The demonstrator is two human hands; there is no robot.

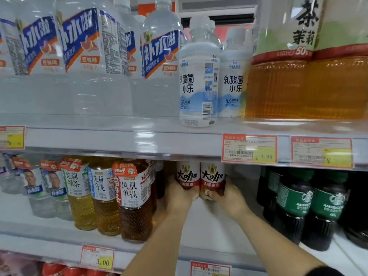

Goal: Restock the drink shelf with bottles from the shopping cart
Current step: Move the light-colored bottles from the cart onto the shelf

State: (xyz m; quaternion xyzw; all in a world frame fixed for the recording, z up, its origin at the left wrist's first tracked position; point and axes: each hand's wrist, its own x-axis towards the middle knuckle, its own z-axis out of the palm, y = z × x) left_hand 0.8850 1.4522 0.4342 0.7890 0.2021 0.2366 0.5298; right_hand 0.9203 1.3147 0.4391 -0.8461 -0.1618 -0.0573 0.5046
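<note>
Head: hands (179,196) hold two bottles (212,179)

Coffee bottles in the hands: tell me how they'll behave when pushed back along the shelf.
The coffee bottles look rigid and probably full, so likely weighty for their size. Their glossy sleeves may slip in the left hand and right hand. On the smooth white shelf they should slide, but look narrow enough to tip.

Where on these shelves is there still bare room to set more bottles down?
Bare white middle shelf lies between the brown tea bottle with a white label and the dark bottles with green labels, around the two red-and-white coffee bottles that the left hand and right hand grip. The grey upper shelf is packed bottle to bottle.
</note>
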